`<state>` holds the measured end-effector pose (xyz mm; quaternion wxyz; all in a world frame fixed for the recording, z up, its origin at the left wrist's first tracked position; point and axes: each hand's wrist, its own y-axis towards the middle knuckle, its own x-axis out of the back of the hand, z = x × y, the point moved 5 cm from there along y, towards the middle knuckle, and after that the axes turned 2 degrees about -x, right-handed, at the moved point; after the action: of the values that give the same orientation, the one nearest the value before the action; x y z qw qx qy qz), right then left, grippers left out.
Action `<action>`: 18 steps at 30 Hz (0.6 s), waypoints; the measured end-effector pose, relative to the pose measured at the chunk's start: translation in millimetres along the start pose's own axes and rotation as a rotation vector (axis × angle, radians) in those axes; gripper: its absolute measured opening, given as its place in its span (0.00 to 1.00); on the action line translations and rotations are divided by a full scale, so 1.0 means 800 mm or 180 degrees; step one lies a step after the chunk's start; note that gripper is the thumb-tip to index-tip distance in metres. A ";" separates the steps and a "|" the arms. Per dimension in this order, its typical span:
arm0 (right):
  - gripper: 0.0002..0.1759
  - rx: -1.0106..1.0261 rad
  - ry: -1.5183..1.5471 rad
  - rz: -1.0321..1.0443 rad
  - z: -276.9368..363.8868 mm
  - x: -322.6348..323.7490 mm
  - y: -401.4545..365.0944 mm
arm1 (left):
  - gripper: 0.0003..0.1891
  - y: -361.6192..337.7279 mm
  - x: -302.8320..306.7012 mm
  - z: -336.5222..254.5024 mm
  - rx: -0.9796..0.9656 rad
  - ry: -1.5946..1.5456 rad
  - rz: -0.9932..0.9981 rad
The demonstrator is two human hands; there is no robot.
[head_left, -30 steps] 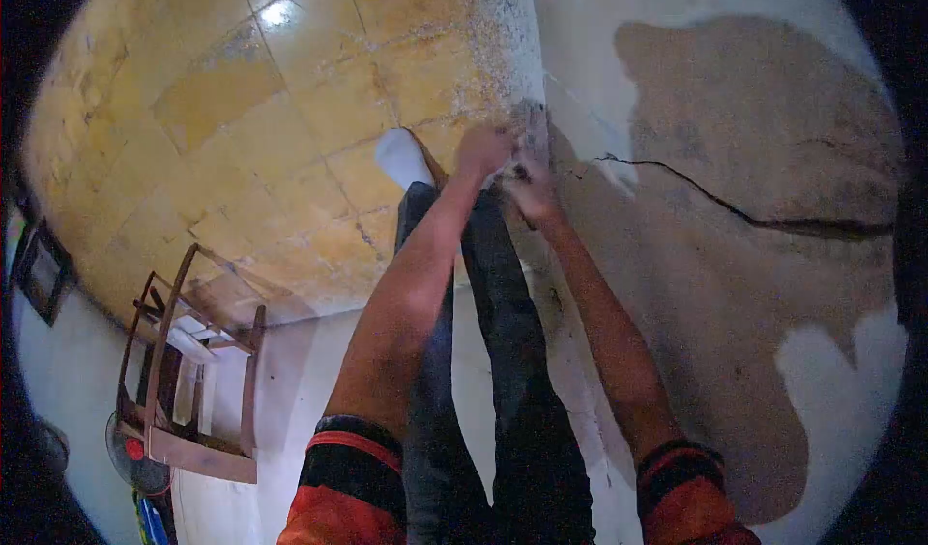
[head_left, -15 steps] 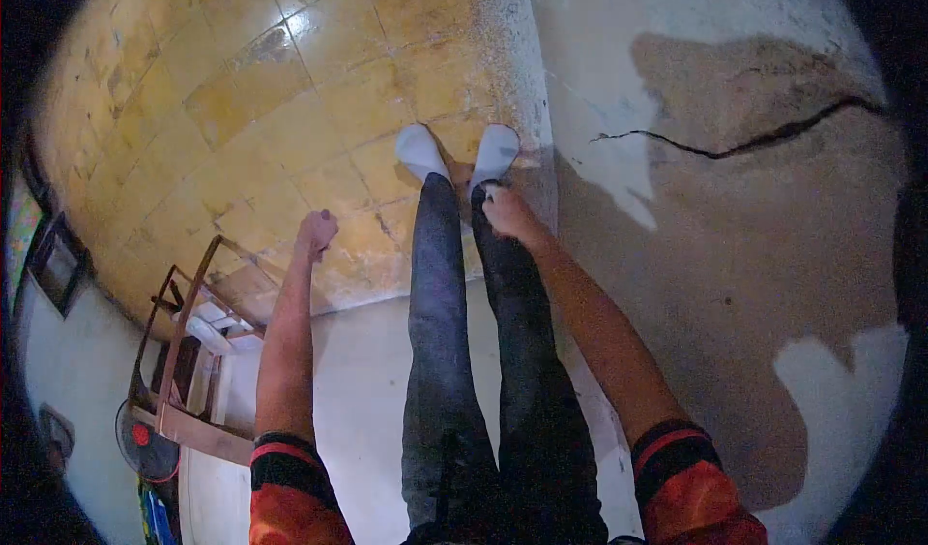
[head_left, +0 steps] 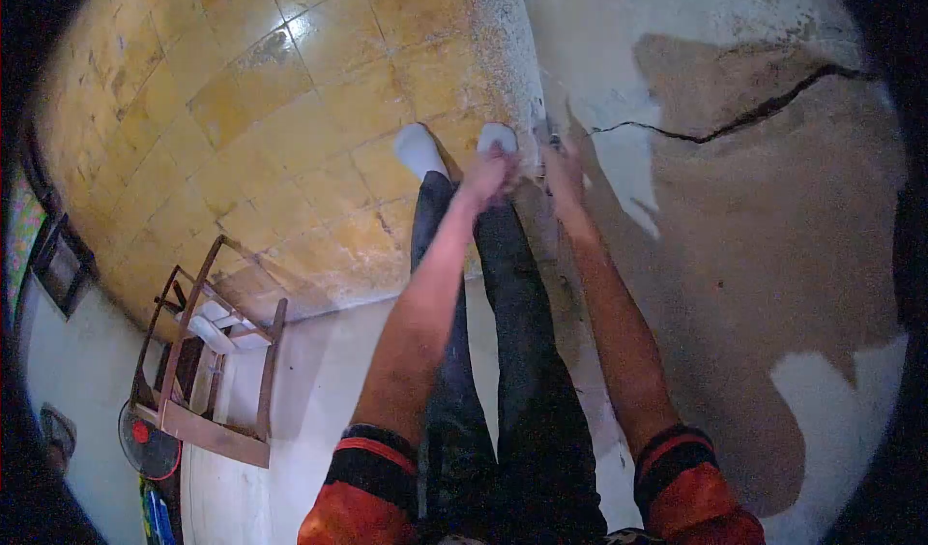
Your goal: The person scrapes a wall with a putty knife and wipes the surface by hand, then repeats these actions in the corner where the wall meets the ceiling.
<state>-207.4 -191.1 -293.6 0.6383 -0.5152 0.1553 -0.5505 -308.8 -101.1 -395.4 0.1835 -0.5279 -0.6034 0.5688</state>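
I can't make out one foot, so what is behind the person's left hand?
Beyond the left hand, a white sock's toe shows, and a dark trouser leg nearer the camera. The ankle between them is covered.

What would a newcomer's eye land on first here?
Probably the long, jagged black crack across the pale wall at right. Then the worn yellow tiled floor at upper left, with bright glare, and the brown wooden frame at lower left. The bare left hand and right hand are close together near centre.
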 end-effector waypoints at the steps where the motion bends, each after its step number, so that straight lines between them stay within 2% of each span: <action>1: 0.27 0.0065 0.0348 -0.0021 -0.004 0.007 -0.004 | 0.13 0.009 -0.025 -0.006 -0.0078 -0.0103 0.0163; 3: 0.26 0.0186 0.1043 -0.0065 -0.013 0.021 -0.009 | 0.18 -0.005 -0.075 -0.073 -0.0859 0.0598 0.0113; 4: 0.22 0.0455 0.1143 -0.0220 -0.064 0.035 0.027 | 0.19 -0.003 -0.093 -0.092 -0.1066 0.0957 0.0203; 6: 0.16 0.0247 0.1286 -0.0213 -0.060 0.054 0.023 | 0.22 0.001 -0.120 -0.121 -0.1489 0.1677 0.0386; 8: 0.14 -0.0092 0.1462 -0.0284 -0.036 0.062 0.000 | 0.23 0.004 -0.141 -0.127 -0.1625 0.2144 0.0474; 10: 0.17 -0.0567 0.1663 -0.0434 0.017 0.056 -0.043 | 0.22 -0.005 -0.150 -0.140 -0.1477 0.2111 0.0659; 12: 0.15 -0.0542 0.1593 -0.0391 0.043 0.055 -0.057 | 0.21 -0.029 -0.150 -0.159 -0.1047 0.1588 0.0923; 15: 0.12 -0.0326 0.1335 -0.0329 0.049 0.056 -0.051 | 0.18 -0.017 -0.150 -0.147 -0.1167 0.1496 0.0765; 18: 0.10 -0.0105 0.0854 -0.0470 0.045 0.052 -0.035 | 0.18 0.000 -0.144 -0.142 -0.0931 0.1493 0.0628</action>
<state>-180.5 -205.9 -239.9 0.5610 -0.4575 0.2098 -0.6572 -172.2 -142.1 -319.2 0.1838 -0.7220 -0.5658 0.3533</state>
